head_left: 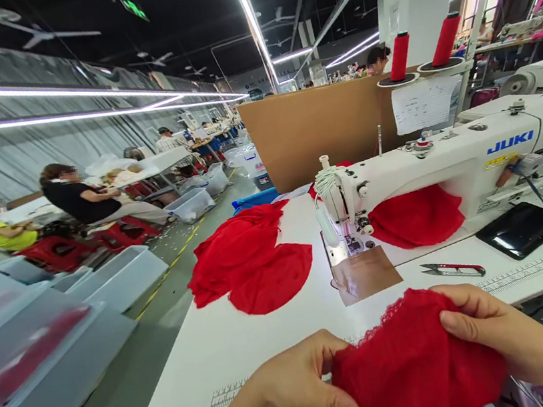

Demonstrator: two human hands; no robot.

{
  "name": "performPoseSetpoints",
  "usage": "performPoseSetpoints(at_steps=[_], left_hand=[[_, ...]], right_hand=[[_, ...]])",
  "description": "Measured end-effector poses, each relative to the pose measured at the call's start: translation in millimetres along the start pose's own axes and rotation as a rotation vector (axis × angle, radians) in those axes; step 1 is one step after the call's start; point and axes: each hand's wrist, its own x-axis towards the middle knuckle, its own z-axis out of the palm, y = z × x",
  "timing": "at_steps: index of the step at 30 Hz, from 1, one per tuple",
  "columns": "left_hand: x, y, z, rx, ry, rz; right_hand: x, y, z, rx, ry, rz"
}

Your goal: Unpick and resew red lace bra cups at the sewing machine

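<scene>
A bunched piece of red lace fabric (415,362) is held at the near edge of the white sewing table (250,341). My left hand (301,381) grips its left side, fingers closed on the cloth. My right hand (496,327) pinches its upper right edge, thumb on top. Just beyond stands a white JUKI sewing machine (448,165), its needle area (352,239) over a metal plate (365,274). Red-handled thread snips (452,268) lie on the table ahead of my right hand.
A pile of red fabric pieces (252,260) lies left of the machine, more red cloth (417,216) under its arm. Two red thread cones (400,56) stand behind it by a cardboard screen (311,127). A black tablet (520,229) lies right. Seated people (84,199) and plastic bins (115,279) line the aisle at left.
</scene>
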Motion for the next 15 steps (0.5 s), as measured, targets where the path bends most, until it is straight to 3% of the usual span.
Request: performPoseSetpoints(at_steps=[4,9,12,15], left_hand=[[21,-19,6.5,-0.344,0.013,0.130],[47,-28,15.8,-0.542,0.142,0.146],[56,-22,23.8,-0.391,0.302,0.187],[58,-16,37.6,-0.050,0.535,0.402]], right_hand=[[-13,1,-6,0.201,0.306,-0.026],[-20,9,-27,0.243,0.484,-0.177],[-31,13,-40,0.182,0.579,-0.246],[-44,18,-43,0.010,0.692,-0.279]])
